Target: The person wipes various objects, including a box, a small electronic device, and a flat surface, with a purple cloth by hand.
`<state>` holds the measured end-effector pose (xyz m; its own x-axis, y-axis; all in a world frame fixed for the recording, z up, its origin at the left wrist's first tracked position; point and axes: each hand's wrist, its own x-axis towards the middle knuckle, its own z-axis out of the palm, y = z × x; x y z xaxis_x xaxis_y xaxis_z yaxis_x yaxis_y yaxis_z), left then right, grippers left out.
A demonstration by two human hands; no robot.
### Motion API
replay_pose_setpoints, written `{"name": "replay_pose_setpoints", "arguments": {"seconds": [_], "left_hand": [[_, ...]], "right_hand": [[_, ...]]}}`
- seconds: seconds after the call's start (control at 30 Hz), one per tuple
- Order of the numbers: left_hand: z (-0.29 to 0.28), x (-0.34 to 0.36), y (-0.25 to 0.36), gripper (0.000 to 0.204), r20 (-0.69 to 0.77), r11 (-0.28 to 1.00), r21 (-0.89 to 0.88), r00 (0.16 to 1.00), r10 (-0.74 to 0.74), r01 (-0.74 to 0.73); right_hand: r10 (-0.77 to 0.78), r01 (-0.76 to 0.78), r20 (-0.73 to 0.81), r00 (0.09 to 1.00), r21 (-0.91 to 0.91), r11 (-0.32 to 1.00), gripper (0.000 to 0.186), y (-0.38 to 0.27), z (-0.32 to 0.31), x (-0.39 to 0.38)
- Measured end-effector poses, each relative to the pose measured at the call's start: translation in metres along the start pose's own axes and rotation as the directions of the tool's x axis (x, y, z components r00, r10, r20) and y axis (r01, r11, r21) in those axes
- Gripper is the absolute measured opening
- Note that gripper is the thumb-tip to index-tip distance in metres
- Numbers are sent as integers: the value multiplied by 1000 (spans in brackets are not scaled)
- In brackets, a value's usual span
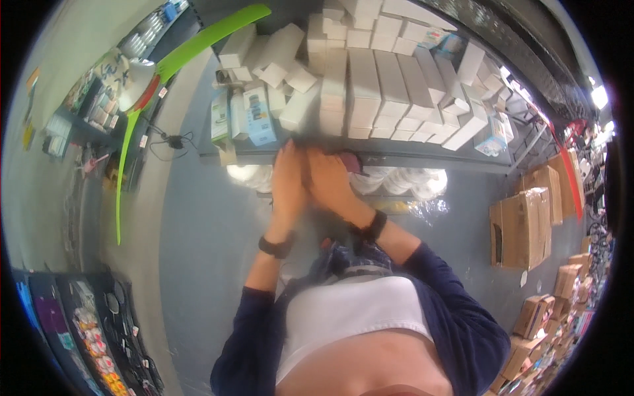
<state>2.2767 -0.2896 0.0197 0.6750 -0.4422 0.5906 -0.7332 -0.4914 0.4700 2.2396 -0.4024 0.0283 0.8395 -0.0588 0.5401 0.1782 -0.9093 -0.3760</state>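
Nearest thing I had: a small maroon item with a dark rim [352,162], at the shelf's front edge [422,159], just right of the right hand [328,177], partly hidden by it. Long axis looked roughly crosswise; couldn't confirm. Right hand was clearly nearer; left hand [289,181] sat on the far side of it. Hands were close together, fingers curled and blurred. I couldn't tell whether they gripped anything or touched the maroon item.

Just beyond the left fingertips: a loose white carton [301,109], long axis running away from the body and leaning right. Left of it, a blue-and-white carton [258,119] stood near the edge. Right of it, packed rows of white cartons [364,86]. White plastic-wrapped goods [426,184] showed below the shelf; brown cardboard box [525,231] well off right.
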Motion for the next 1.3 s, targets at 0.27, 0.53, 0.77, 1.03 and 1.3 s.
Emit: {"name": "replay_pose_setpoints", "arguments": {"seconds": [0.27, 0.53, 0.77, 1.03, 1.3], "left_hand": [[15, 2, 7, 42, 53, 971, -10, 970, 237, -237], [56, 26, 51, 45, 122, 944, -114, 939, 322, -309], [80, 35, 75, 45, 178, 944, -112, 928, 327, -311], [65, 30, 68, 37, 118, 954, -57, 947, 298, -293], [72, 35, 91, 44, 190, 907, -144, 889, 417, -395]], "right_hand": [[176, -118, 309, 934, -197, 973, 47, 23, -33, -22], [185, -187, -42, 982, -42, 981, 49, 76, -92, -42], [137, -179, -212, 968, -194, 965, 52, 101, -112, -58], [196, -203, -127, 972, -46, 978, 50, 70, -91, -44], [385, -377, 178, 906, -78, 923, 45, 92, -123, -55]]}}
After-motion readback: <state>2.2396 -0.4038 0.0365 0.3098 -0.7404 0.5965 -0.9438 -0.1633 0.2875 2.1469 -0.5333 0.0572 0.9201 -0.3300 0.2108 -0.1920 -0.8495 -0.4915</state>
